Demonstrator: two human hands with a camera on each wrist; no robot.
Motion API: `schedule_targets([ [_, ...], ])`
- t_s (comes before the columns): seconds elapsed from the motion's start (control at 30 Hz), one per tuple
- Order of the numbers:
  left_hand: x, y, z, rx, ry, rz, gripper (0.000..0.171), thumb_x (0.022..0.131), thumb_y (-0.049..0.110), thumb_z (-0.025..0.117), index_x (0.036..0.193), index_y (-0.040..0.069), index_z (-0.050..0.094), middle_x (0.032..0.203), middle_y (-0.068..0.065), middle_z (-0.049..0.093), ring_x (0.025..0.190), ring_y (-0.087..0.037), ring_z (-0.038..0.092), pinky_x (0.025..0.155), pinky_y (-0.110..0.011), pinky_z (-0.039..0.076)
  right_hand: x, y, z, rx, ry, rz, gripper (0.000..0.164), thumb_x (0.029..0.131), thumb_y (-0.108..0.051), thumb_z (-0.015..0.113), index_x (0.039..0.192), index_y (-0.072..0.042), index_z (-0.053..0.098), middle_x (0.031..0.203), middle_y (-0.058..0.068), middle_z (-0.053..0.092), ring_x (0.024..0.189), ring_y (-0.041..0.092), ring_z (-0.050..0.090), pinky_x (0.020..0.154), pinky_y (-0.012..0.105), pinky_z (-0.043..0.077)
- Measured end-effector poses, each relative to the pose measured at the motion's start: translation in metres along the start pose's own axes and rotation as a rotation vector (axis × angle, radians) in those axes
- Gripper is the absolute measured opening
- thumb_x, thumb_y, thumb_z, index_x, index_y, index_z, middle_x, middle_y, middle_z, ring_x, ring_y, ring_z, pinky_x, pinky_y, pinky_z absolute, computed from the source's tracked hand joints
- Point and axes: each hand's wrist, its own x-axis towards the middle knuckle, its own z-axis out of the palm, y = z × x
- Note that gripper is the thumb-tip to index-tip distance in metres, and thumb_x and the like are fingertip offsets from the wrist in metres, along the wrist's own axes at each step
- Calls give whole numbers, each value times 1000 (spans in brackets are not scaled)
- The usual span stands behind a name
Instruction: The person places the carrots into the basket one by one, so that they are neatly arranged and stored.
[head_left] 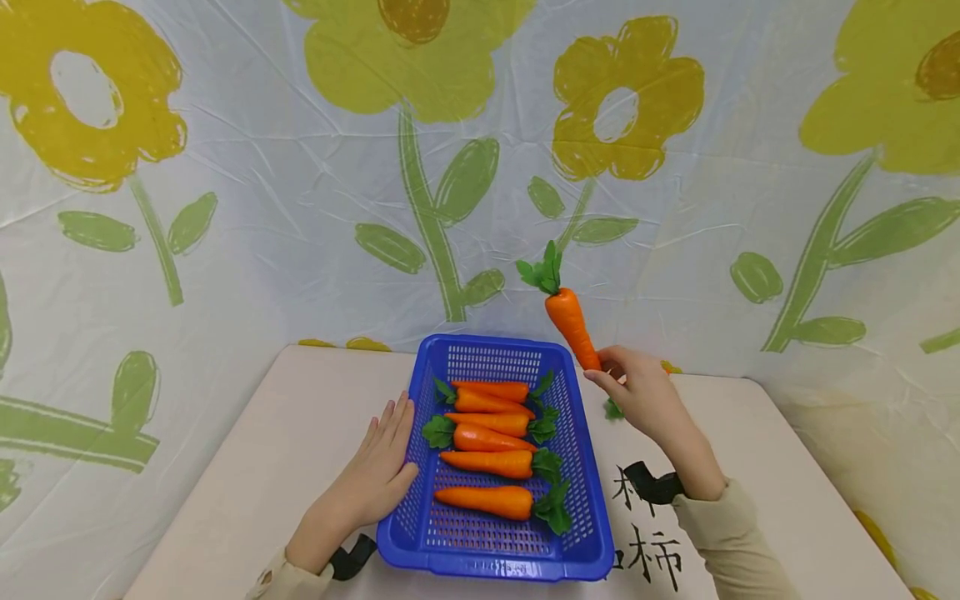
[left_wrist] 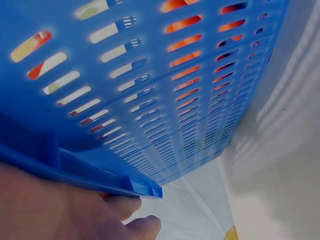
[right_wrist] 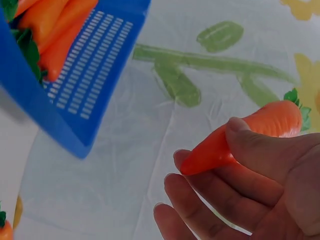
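My right hand [head_left: 637,392] pinches a carrot [head_left: 572,325] near its narrow end, thumb against fingers, with the green leafy top pointing up. It is held above the right rim of a blue plastic basket [head_left: 491,568]. In the right wrist view the same carrot [right_wrist: 260,125] lies between thumb and fingers. My left hand [head_left: 375,471] rests along the basket's left rim, its fingers straight. Inside the basket, several carrots [head_left: 487,463] lie crosswise in a column, leaves at either side. The left wrist view shows the basket's slotted side [left_wrist: 150,100] and fingers at its rim.
Partly hidden under my right hand, another carrot with green leaves [head_left: 613,409] lies on the pale table [head_left: 315,417]. Black written characters [head_left: 654,558] mark the table right of the basket. A flower-patterned cloth [head_left: 285,208] hangs behind and along the sides.
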Motion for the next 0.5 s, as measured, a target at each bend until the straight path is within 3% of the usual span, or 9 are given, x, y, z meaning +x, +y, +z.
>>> schedule_targets([
  [0.17,0,0,-1,3,0,-2,77,94,16,49,156,-5,9,165,-18,3,150,-37,2,117,-60,9,3,-12,12,-24,-40,-63,20,91,-16,70,103,0,69,83,5,67,71,19,60,59,32,49],
  [0.5,-1,0,-1,6,-4,-1,77,94,16,49,156,-5,9,165,-18,3,150,-37,3,118,-59,9,9,-35,37,-139,-149,-87,17,87,-21,75,97,-7,74,78,0,66,66,14,57,58,30,49],
])
